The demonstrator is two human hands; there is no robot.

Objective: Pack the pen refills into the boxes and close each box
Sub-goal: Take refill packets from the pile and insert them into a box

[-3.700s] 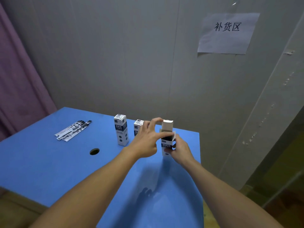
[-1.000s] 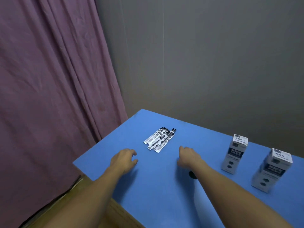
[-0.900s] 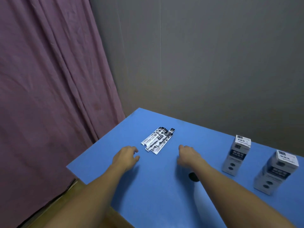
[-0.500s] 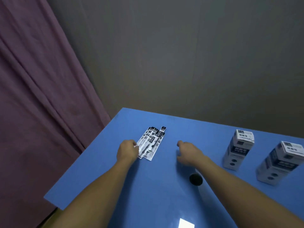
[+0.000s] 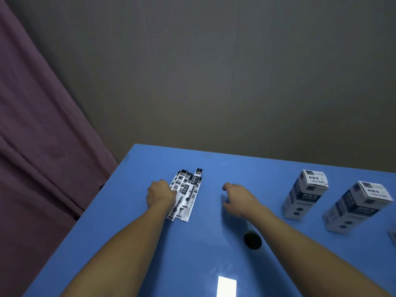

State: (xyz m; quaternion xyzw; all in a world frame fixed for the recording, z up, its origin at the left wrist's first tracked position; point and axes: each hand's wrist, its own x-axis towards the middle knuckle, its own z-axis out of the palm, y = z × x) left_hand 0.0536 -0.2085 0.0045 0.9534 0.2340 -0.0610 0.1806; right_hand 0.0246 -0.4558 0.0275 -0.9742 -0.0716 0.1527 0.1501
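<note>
My left hand (image 5: 159, 195) lies knuckles up on the left edge of the pen refills (image 5: 186, 195), fingers curled down onto the nearest packets; whether I have one pinched or am only pressing on it I cannot tell, since the fingertips are hidden under the hand. The refills are a fanned stack of slim black-and-white packets lying flat on the blue table (image 5: 203, 249). Their long axis runs from me toward the wall, leaning a little to the right, with the printed header ends at the far end. My right hand (image 5: 236, 199) hovers just above the table to the right of the stack, apart from it, fingers loosely curled and holding nothing. Near that forearm is a dark round hole (image 5: 252, 240) in the tabletop. Further right two boxes (image 5: 304, 195) (image 5: 356, 207) stand upright, tops closed, well apart from the refills
</note>
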